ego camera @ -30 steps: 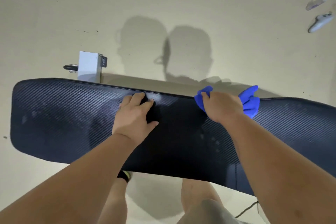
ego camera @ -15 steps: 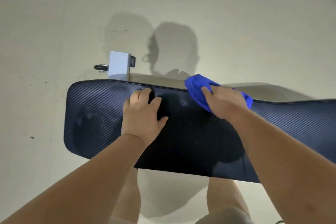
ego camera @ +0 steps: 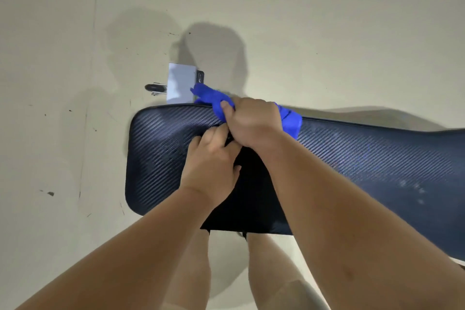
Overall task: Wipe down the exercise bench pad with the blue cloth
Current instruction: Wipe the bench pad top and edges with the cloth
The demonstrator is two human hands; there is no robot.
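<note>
The exercise bench pad (ego camera: 364, 158) is long, dark and carbon-weave textured, running from centre left to the right edge. My right hand (ego camera: 254, 123) grips the blue cloth (ego camera: 211, 98) and presses it on the pad's far edge near the left end; cloth also sticks out on the hand's right side. My left hand (ego camera: 211, 161) rests palm-down on the pad just in front of the right hand, its fingertips tucked under the right hand's heel. It holds nothing.
A white bench foot with a small black wheel (ego camera: 180, 83) pokes out behind the pad's far left corner. Pale scuffed floor (ego camera: 63, 133) surrounds the bench. My bare legs (ego camera: 191, 272) stand below the pad's near edge.
My right hand slid the cloth leftward along the pad's far edge, closing up against my left hand. The view also shifted, so the pad's left end now sits nearer the centre.
</note>
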